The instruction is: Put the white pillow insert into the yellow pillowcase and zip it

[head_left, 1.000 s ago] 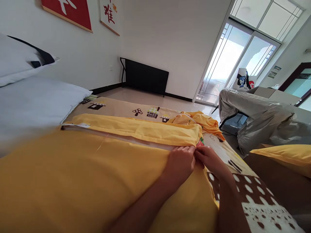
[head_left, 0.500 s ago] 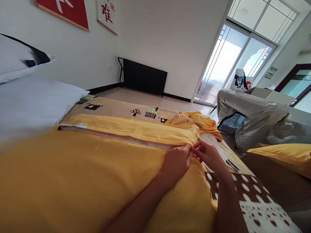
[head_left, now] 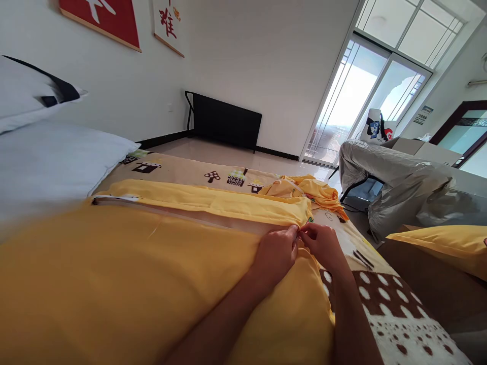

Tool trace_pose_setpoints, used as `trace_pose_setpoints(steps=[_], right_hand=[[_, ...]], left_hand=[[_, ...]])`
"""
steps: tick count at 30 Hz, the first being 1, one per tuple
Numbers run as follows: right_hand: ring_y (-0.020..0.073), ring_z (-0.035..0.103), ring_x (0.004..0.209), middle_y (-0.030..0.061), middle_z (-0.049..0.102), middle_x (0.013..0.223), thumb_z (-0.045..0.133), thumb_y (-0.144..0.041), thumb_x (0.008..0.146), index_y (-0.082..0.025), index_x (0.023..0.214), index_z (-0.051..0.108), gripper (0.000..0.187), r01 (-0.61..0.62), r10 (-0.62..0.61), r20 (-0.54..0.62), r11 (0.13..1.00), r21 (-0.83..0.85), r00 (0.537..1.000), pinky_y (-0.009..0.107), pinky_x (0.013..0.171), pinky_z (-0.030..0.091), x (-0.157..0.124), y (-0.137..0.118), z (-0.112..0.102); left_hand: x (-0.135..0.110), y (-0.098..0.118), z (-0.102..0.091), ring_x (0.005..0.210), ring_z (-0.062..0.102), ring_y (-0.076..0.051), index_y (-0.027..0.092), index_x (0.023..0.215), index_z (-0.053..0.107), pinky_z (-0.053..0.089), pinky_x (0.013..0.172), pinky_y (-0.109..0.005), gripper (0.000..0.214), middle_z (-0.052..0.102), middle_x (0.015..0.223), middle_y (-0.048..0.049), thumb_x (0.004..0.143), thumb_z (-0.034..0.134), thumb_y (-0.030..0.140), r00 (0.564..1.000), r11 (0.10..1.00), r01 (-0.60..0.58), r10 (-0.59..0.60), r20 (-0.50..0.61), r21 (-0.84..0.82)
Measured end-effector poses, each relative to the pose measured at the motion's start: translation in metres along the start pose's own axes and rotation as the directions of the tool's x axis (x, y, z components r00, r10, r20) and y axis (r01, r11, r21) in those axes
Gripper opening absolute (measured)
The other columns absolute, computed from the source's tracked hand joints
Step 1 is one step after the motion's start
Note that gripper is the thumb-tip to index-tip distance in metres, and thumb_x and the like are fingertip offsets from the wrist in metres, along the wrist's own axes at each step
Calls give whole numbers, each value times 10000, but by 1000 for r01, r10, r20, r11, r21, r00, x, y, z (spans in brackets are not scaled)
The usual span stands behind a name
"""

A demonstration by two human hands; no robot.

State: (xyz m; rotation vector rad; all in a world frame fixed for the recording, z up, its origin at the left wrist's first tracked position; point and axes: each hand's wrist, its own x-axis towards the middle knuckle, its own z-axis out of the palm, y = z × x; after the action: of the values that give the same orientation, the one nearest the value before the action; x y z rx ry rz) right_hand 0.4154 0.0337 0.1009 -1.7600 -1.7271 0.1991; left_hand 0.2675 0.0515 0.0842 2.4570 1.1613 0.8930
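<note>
A large yellow pillowcase (head_left: 152,284) fills the near left, with a long gap along its far side. A pale zipper edge (head_left: 182,217) runs along this gap, and whitish material shows inside. At the gap's right end, my left hand (head_left: 277,256) is closed on the fabric edge, thumb and fingers pressed together. Touching it from the right, my right hand (head_left: 321,246) pinches the same corner of the edge. Any zipper pull between the fingertips is hidden. Just beyond my fingers, a small green print shows on the yellow cloth.
White pillows (head_left: 64,157) are piled at the left. Beneath lies a patterned blanket (head_left: 388,299) in beige and brown. Crumpled yellow cloth (head_left: 319,195) rests at its far corner. Rightward are a yellow cushion (head_left: 452,246) and plastic-covered furniture (head_left: 403,172).
My right hand has shifted slightly left, its fingertips closer against my left hand at the corner. My left hand has barely moved.
</note>
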Motion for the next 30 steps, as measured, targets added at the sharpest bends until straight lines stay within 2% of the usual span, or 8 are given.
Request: trace_pose_setpoints(steps=[4,8,13,17,19,22,26,30], right_hand=[[136,552,490,-2,626,538,511,-266,714,-194,669,642,156,-34,33,15,999,16,999,240,543,373,1,1,0],[109,496,423,-41,531,459,505,-232,638,-181,625,591,101,-99,94,36,977,190,995,220,477,348,4,7,-1],[68,412,382,-71,467,444,514,-213,609,-164,633,573,80,-168,103,150,829,533,983,193,409,284,10,21,2],[54,384,390,-66,480,470,538,-199,609,-153,654,590,82,-187,48,216,700,689,975,185,394,263,13,29,4],[49,379,391,-62,492,487,541,-193,606,-153,658,592,83,-193,26,235,663,724,972,182,389,261,13,29,3],[46,389,392,-61,501,504,532,-176,588,-155,646,586,82,-176,1,236,667,724,972,180,392,278,11,25,1],[48,392,388,-65,487,484,532,-180,581,-159,632,573,68,-155,-21,236,697,700,972,179,393,281,9,21,-1],[49,388,379,-73,463,459,538,-180,593,-160,624,569,48,-145,-29,232,702,698,972,180,385,269,9,22,1]], left_hand=[[0,0,-1,778,641,-192,203,925,582,430,665,-260,152,688,857,-37,875,440,226,1000,1000,-22,22,-10,-7],[0,1,-3,782,634,-179,210,905,616,435,684,-260,180,689,856,-32,884,441,250,1000,999,-20,20,0,-50],[-1,2,-2,899,620,-181,207,971,669,438,810,-290,270,695,970,-29,913,416,283,995,989,-94,91,-28,-116],[1,1,-2,929,611,-167,201,993,672,436,833,-267,254,691,1021,-17,901,445,265,992,970,-124,120,-32,-208],[2,0,-3,894,617,-153,207,954,679,441,807,-245,225,698,993,-1,888,470,259,994,955,-108,104,-29,-275],[2,0,-4,819,620,-139,209,859,680,440,734,-229,167,704,919,15,857,518,249,996,942,-82,83,-12,-327],[0,2,-2,805,611,-149,188,807,666,425,722,-245,144,693,880,-3,840,530,222,991,962,-131,131,-19,-239],[-1,3,1,823,610,-159,182,815,683,417,743,-262,178,694,895,-19,851,510,205,992,978,-126,120,-47,-165]])
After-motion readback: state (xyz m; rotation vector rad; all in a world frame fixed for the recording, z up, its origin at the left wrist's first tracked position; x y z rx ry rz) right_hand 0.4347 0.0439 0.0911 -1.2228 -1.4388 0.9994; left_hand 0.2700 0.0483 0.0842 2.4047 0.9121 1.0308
